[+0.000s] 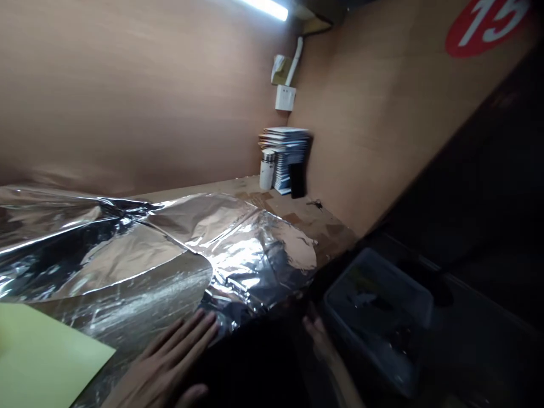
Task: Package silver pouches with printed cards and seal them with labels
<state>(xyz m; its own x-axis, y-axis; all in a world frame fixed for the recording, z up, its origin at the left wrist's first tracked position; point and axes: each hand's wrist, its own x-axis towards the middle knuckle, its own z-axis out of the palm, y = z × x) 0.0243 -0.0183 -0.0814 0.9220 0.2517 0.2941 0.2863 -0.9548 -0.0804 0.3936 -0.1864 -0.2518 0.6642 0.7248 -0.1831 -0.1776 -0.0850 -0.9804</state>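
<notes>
Our left hand lies open, pressing flat on the crumpled aluminium foil, while our right hand, dim beside the clear plastic tub, seems released and empty.

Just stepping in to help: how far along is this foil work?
Done, it seems: the foil lies spread over the table, crumpled toward its right end. In hand: the open left hand is at the foil's edge. Seemingly left: the yellow-green sheet lying on the foil, and the plastic tub beside the right hand.
</notes>
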